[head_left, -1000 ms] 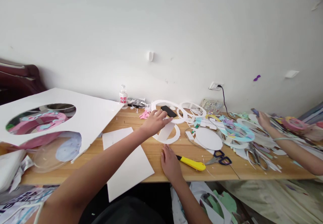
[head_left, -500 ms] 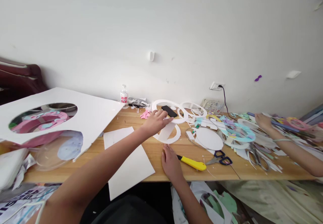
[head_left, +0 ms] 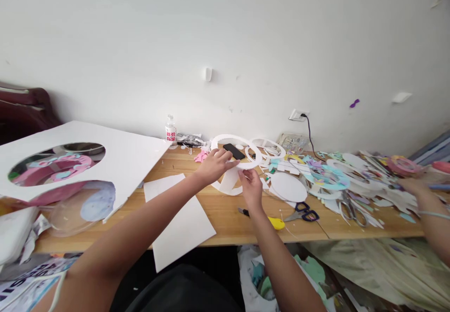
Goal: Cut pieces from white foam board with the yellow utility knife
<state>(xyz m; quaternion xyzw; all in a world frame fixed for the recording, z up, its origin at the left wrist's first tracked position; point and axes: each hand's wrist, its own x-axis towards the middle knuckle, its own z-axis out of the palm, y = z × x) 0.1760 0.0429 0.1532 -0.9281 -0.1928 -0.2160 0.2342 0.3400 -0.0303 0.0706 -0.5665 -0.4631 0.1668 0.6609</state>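
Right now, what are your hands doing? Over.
Left hand and right hand both gripping white foam ring. Black phone lying inside ring. Yellow knife under right wrist.

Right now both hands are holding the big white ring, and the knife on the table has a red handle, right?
Not quite. The head view shows both hands, left and right, on the white ring, but the knife on the table has a yellow handle, not red.

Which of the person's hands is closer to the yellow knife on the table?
The right hand. It sits just above the yellow utility knife, whose middle its wrist hides. The left hand is farther off, up by the white foam ring.
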